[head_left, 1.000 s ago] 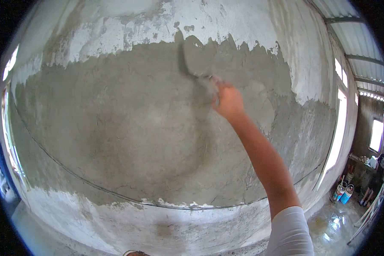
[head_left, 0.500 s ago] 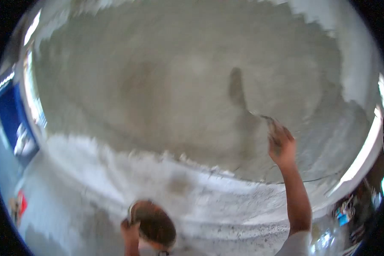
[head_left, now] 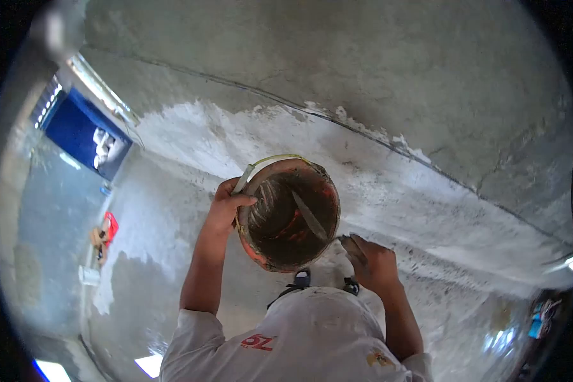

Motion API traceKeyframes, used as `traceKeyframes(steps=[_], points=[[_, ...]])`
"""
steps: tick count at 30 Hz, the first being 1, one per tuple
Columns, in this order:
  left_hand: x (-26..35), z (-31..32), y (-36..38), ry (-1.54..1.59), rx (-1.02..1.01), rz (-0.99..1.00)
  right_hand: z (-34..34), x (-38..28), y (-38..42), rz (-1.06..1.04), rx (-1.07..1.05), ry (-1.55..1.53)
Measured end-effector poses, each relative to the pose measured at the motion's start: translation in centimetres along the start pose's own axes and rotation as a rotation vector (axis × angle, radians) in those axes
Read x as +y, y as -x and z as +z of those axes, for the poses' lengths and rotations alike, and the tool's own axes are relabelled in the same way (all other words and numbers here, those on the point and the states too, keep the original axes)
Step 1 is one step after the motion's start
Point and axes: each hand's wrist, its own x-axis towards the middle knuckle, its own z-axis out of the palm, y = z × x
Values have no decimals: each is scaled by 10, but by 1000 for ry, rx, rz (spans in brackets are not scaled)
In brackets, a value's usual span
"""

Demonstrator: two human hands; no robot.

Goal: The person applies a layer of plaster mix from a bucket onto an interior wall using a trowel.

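An orange bucket (head_left: 254,253), smeared with grey mortar, hangs in front of my body with its open top facing me. My left hand (head_left: 226,205) is closed on its left rim, by the pale grip of the handle. Closed round the handle of a trowel (head_left: 309,216), my right hand (head_left: 372,260) is just right of the bucket. The trowel's narrow blade reaches over the rim into the bucket, which has dark mortar on its inner wall. My right fingers partly hide the trowel's handle.
Grey plaster covers the wall (head_left: 388,57) above a long edge line, with rough white patches below. A blue door or panel (head_left: 76,130) is at the left, with a red object (head_left: 111,227) and a white container (head_left: 89,275) under it. Blue items (head_left: 536,326) lie far right.
The view has tilted down from the wall. My right hand has brought the trowel from the plastered wall down into the bucket, and the bucket now shows higher, at the centre.
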Motion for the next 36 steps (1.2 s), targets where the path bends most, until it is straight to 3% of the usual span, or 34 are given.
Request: traceKeyframes(steps=[5, 11, 16, 19, 21, 25, 28, 31, 33, 36], points=[[14, 17, -18, -68, -174, -80, 45, -13, -33, 150, -85, 84], [33, 44, -30, -198, -285, -141, 71, -32, -35, -71, -61, -157], [40, 33, -40, -342, -290, -205, 62, -23, -38, -262, -450, 76], [38, 24, -44, -360, -326, -259, 50, -6, -49, -277, -464, 226], [46, 33, -33, -427, -260, -205, 23, -22, -62, -146, -441, 248], [55, 48, -32, -401, -339, -237, 29, -38, -62, -183, -228, 204], [59, 53, -42, -490, -400, -155, 42, -50, -53, -284, -230, 277], [61, 55, -48, -437, -379, -249, 59, -44, -50, -365, -330, 236], [53, 45, -57, -523, -432, -282, 66, -37, -48, -476, -393, 376], [48, 47, -48, -534, -300, -253, 37, -32, -60, -370, -342, 362]])
